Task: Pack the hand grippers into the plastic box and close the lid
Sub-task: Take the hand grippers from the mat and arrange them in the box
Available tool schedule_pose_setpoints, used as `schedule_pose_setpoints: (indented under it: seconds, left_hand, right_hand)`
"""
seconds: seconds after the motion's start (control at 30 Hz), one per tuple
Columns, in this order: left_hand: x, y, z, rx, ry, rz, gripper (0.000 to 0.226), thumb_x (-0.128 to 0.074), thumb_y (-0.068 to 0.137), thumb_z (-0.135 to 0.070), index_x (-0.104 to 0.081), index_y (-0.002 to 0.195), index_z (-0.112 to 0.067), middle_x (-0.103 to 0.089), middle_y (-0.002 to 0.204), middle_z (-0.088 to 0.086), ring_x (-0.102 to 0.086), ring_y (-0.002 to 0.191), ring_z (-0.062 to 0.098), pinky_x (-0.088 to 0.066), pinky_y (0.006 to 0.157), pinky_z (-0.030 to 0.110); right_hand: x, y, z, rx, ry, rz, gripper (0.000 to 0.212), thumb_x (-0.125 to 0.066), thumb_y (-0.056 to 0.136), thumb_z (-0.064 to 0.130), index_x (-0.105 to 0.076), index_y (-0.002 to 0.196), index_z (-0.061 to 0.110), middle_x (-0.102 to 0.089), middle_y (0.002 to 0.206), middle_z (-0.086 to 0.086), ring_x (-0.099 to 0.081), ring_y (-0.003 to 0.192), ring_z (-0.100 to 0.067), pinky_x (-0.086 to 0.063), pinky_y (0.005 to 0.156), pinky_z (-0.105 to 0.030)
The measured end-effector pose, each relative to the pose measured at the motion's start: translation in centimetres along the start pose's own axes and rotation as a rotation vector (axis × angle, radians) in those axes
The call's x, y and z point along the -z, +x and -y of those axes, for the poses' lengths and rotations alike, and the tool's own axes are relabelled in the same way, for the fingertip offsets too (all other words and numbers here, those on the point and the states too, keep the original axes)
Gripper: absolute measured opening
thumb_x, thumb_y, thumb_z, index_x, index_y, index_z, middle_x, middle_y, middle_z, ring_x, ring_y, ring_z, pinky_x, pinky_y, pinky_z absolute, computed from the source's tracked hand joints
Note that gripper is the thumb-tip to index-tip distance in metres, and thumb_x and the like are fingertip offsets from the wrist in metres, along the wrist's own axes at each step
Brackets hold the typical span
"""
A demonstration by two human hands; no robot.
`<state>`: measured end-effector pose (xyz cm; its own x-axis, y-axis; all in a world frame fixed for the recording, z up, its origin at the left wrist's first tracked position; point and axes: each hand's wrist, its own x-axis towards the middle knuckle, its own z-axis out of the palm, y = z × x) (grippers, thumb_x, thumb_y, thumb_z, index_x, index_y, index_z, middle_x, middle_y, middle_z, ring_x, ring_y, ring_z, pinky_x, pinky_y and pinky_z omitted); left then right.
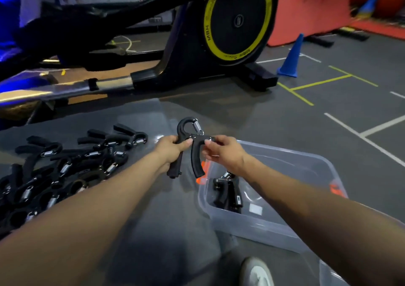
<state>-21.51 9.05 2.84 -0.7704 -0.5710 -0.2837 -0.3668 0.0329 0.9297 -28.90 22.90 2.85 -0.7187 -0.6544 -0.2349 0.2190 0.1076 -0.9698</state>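
Observation:
I hold one black hand gripper with a steel spring up in the middle of the view, above the floor. My left hand is wrapped round its left handle. The fingertips of my right hand pinch the small knob at its right side. A clear plastic box with orange latches stands open on the floor at the lower right, with a few hand grippers lying in its near left corner. A pile of several black hand grippers lies on the floor at the left.
A clear lid lies flat on the grey floor beyond my hands. A black exercise machine with a yellow-ringed flywheel stands behind. A blue cone is at the right, a white shoe at the bottom edge.

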Motion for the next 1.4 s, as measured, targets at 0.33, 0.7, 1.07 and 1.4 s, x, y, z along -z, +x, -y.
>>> schedule_pose_setpoints:
  seconds: [0.33,0.7,1.07,1.4]
  left_hand:
    - [-4.7,-1.8,0.5,-0.067,0.166,0.076,0.035,-0.079,0.072,-0.021,-0.065,0.101,-0.008,-0.067,0.093,0.007,-0.062,0.089,0.022,-0.048,0.082,0.033]
    - [-3.5,-1.3,0.4,0.102,-0.295,0.144,0.008,-0.065,0.084,-0.007,-0.059,0.081,-0.01,-0.068,0.074,0.005,-0.063,0.073,0.018,-0.053,0.074,0.026]
    - [-5.6,-1.4,-0.6,0.085,-0.566,0.209,0.022,-0.041,0.096,0.0,-0.059,0.086,-0.001,-0.069,0.063,0.006,-0.067,0.054,0.01,-0.057,0.072,0.024]
    - [-7.3,1.1,3.8,-0.188,0.685,0.115,0.044,-0.056,0.09,-0.014,-0.049,0.133,-0.009,-0.053,0.136,0.009,-0.051,0.125,0.024,-0.037,0.104,0.028]
  right_hand:
    - [2.8,-0.4,1.0,0.047,-0.089,-0.127,0.006,-0.064,0.086,0.004,-0.066,0.088,-0.001,-0.062,0.068,-0.007,-0.061,0.052,-0.006,-0.052,0.056,-0.012]
    - [2.6,-0.5,-0.4,-0.135,-0.239,-0.029,0.019,-0.046,0.098,0.02,-0.062,0.089,0.013,-0.061,0.081,-0.004,-0.052,0.067,-0.007,-0.042,0.064,-0.018]
    - [4.3,-1.0,-1.7,-0.277,-0.211,0.017,0.004,-0.062,0.086,0.001,-0.063,0.09,-0.001,-0.06,0.072,-0.009,-0.06,0.065,-0.019,-0.057,0.071,-0.031]
    - [8.4,-0.5,-6.3,-0.51,-0.455,-0.409,0.03,-0.079,0.073,0.016,-0.063,0.091,-0.002,-0.071,0.091,-0.022,-0.072,0.08,-0.035,-0.06,0.072,-0.043]
